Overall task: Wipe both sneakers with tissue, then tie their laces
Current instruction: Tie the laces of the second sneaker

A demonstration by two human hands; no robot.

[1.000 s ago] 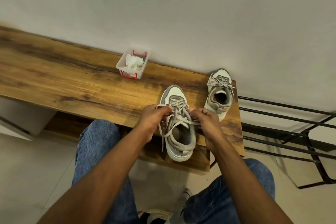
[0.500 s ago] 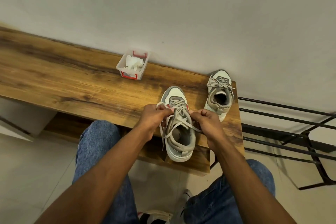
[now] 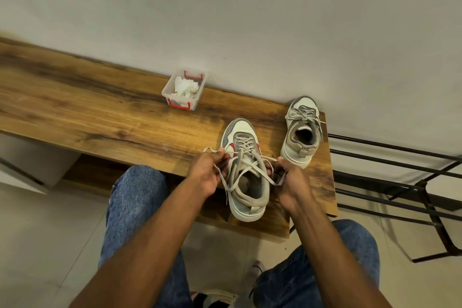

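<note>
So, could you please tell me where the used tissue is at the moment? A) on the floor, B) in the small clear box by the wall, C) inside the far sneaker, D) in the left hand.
B: the crumpled tissue lies in the clear box with red clips on the bench, while the left hand and right hand each pinch a lace of the near sneaker.

Near sneaker (image 3: 246, 170) upright, laces (image 3: 250, 165) loose; far sneaker (image 3: 301, 130) seemingly tied.

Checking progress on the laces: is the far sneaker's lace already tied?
Yes, the far sneaker shows a bow knotted over its tongue, while both hands work on the near sneaker.
</note>
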